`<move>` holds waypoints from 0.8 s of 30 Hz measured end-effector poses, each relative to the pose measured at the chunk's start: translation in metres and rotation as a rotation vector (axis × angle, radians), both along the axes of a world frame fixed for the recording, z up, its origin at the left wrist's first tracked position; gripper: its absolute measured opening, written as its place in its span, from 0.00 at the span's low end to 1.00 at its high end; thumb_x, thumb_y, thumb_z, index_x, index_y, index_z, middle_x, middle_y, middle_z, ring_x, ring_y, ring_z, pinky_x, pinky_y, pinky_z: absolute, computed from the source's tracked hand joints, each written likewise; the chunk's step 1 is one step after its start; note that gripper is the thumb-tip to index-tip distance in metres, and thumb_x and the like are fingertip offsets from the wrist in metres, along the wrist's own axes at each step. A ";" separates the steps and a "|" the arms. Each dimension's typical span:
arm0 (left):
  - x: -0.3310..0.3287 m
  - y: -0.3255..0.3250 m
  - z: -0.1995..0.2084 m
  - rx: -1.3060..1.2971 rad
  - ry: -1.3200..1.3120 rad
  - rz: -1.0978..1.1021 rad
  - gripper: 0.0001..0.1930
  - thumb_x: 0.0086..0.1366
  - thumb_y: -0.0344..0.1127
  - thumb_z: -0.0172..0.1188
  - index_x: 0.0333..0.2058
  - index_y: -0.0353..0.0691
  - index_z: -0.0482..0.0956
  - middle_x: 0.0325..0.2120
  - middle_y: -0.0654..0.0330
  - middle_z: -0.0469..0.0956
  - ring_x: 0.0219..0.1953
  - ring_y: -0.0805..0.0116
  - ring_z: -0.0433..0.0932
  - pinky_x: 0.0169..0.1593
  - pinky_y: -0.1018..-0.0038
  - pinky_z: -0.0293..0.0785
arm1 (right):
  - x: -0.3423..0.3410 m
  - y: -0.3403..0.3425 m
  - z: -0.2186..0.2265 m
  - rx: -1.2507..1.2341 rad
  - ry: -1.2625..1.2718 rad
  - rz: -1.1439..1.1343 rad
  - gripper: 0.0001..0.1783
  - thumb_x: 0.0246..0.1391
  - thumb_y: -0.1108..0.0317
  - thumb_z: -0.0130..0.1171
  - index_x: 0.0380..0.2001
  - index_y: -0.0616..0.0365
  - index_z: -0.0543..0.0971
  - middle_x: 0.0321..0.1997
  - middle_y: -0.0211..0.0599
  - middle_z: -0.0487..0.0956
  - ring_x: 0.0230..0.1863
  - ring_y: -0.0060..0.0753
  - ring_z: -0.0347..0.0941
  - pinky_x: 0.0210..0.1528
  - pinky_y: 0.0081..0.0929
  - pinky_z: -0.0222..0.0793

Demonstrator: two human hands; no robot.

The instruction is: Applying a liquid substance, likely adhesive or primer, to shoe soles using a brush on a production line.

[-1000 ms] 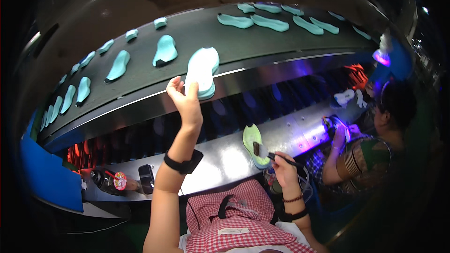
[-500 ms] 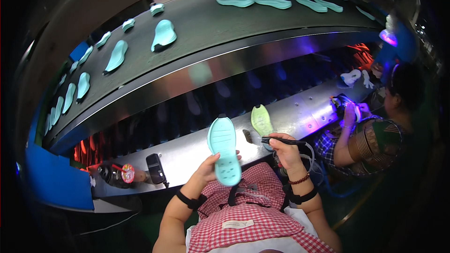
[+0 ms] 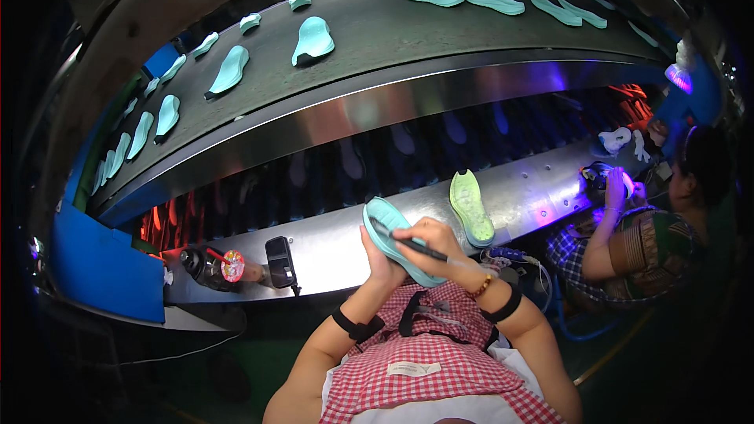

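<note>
My left hand (image 3: 380, 262) is closed around a light blue shoe sole (image 3: 390, 213), holding it tilted above the metal bench, in front of my checked apron. In my right hand (image 3: 441, 239) is a brush with a long black handle (image 3: 425, 250), gripped by the fingers. Its dark tip reaches over the upper part of the sole and seems to touch its inner face. To the right of the hands a yellow-green sole-shaped piece (image 3: 469, 206) lies on the bench. Part of the blue sole is hidden behind my right hand.
Several light blue soles (image 3: 230, 71) lie on a dark conveyor belt (image 3: 377, 31). On the bench (image 3: 330, 245) at left are a phone-like black object (image 3: 280, 262) and a dark bottle (image 3: 206, 268). A co-worker (image 3: 628, 239) sits at right, handling a lit shoe.
My right hand has moved left, bringing the brush onto the blue sole. The sole has tilted, its top leaning left. The view has shifted, so the surroundings appear further right.
</note>
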State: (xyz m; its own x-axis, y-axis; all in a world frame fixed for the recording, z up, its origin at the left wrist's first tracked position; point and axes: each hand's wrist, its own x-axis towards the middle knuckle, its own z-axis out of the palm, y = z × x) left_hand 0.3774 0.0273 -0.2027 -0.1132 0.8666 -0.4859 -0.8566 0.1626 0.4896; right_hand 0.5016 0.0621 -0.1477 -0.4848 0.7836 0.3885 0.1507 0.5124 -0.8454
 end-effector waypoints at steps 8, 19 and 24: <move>-0.031 -0.004 0.026 0.185 0.022 -0.168 0.40 0.56 0.69 0.22 0.46 0.39 0.67 0.35 0.51 0.74 0.36 0.57 0.74 0.44 0.61 0.70 | 0.043 -0.001 0.038 -0.250 -0.196 0.379 0.11 0.39 0.68 0.61 0.30 0.56 0.80 0.25 0.39 0.77 0.26 0.33 0.72 0.32 0.26 0.66; -0.015 -0.005 0.069 0.261 -0.119 -0.245 0.37 0.59 0.65 0.24 0.53 0.41 0.62 0.45 0.51 0.69 0.41 0.56 0.73 0.46 0.61 0.70 | 0.039 -0.003 0.056 -0.418 0.166 0.286 0.12 0.41 0.76 0.62 0.34 0.59 0.79 0.30 0.38 0.77 0.33 0.25 0.73 0.37 0.20 0.68; -0.025 0.001 0.075 0.325 -0.057 -0.300 0.44 0.53 0.73 0.22 0.49 0.39 0.65 0.34 0.48 0.73 0.34 0.58 0.74 0.40 0.63 0.71 | 0.040 -0.006 0.051 -0.201 0.150 0.446 0.14 0.40 0.76 0.62 0.35 0.59 0.79 0.34 0.38 0.79 0.34 0.26 0.74 0.38 0.22 0.69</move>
